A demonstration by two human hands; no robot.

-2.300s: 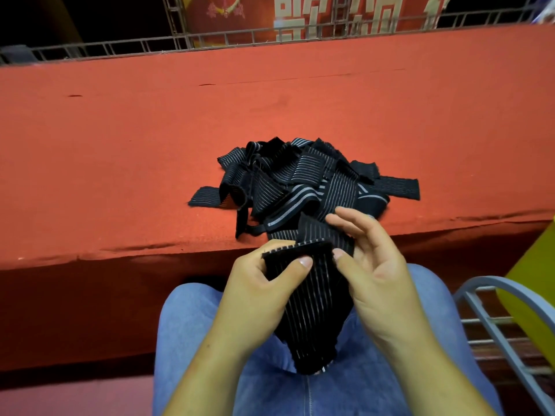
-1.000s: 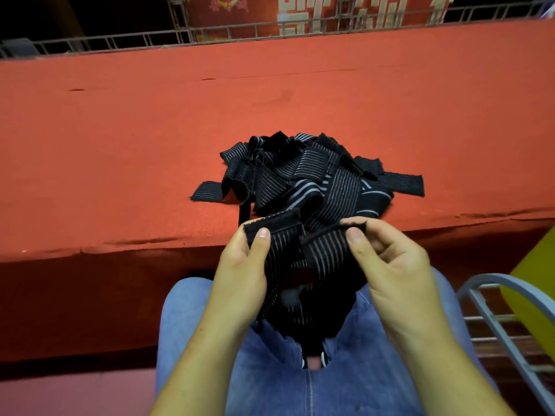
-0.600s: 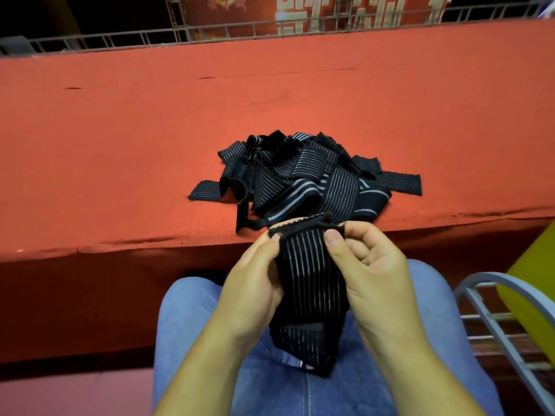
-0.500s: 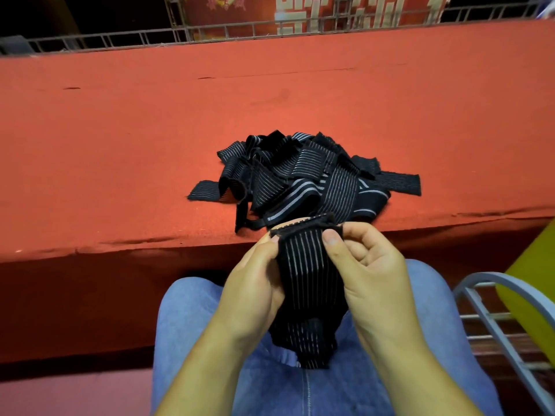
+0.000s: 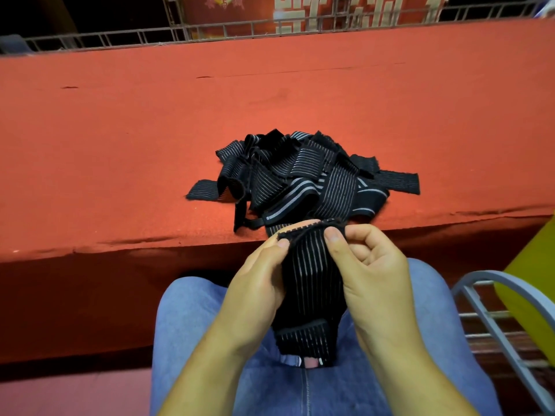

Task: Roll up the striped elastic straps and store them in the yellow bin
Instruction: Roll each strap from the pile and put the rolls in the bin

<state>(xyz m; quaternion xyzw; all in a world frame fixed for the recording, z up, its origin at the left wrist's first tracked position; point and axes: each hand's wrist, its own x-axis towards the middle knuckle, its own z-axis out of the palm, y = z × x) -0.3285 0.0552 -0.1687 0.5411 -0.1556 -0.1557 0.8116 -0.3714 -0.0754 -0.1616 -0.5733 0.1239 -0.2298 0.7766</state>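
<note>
A black striped elastic strap (image 5: pixel 309 283) hangs down over my lap, pinched at its top edge by both hands. My left hand (image 5: pixel 255 283) grips the top left corner with thumb and fingers. On the top right corner my right hand (image 5: pixel 372 271) is closed, thumb on the front. The strap's lower end folds back on itself above my jeans. A tangled pile of more striped straps (image 5: pixel 300 178) lies on the red table just beyond my hands. Part of the yellow bin (image 5: pixel 537 283) shows at the right edge.
The red felt-covered table (image 5: pixel 150 145) spans the view, its front edge just past my fingers. A grey metal chair frame (image 5: pixel 495 313) stands at my right, between my leg and the bin. A metal railing (image 5: pixel 270 25) runs behind the table.
Earlier my hands held the strap's top spread apart; they came together and now pinch it close, with the strap hanging straighter and its lower end folded up.
</note>
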